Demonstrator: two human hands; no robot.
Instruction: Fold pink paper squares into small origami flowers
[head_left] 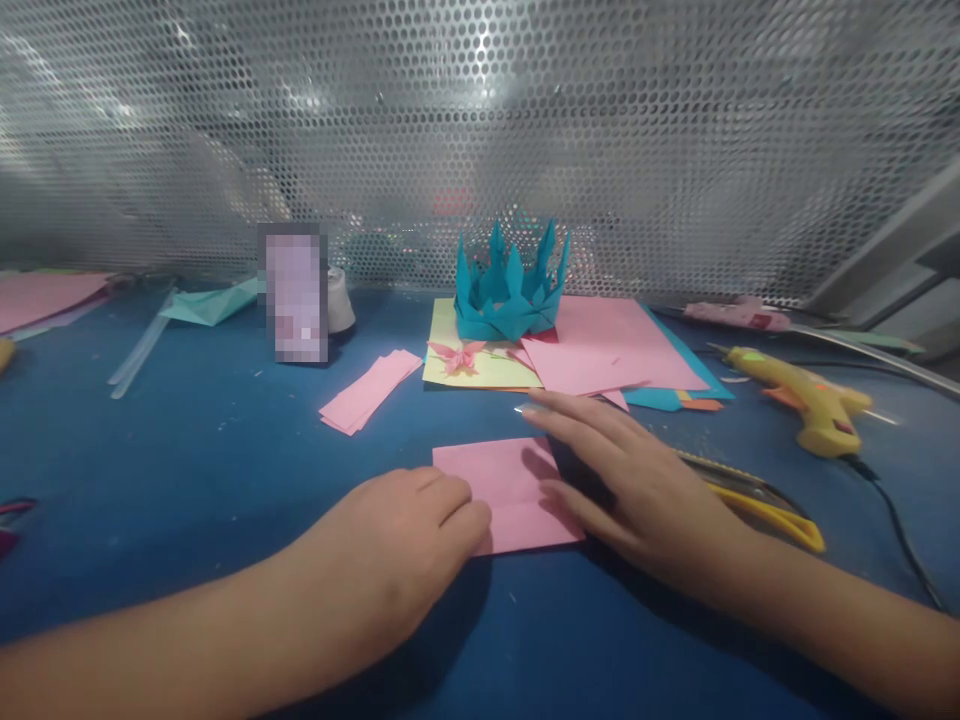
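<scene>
A piece of pink paper (pixel 504 490) with a crease across it lies on the blue table in front of me. My left hand (pixel 416 540) is closed at the paper's left edge, thumb and curled fingers on it. Over the paper's right side is my right hand (pixel 630 470), open with its fingers stretched out. Its thumb is at the paper, while the other fingers point past the far right corner. Beyond the left hand lie narrow pink paper strips (pixel 370 392). Scissors with yellow handles (pixel 776 515) are partly hidden behind my right hand.
A blue folded-paper crown (pixel 511 290) stands on coloured sheets (pixel 622 345), near a small pink paper figure (pixel 456 357). A yellow glue gun (pixel 814 400) with a cord lies at right. At left are a blurred-out phone-like object (pixel 300 295) and a white roll (pixel 340 302). Perforated metal (pixel 480 130) closes the back.
</scene>
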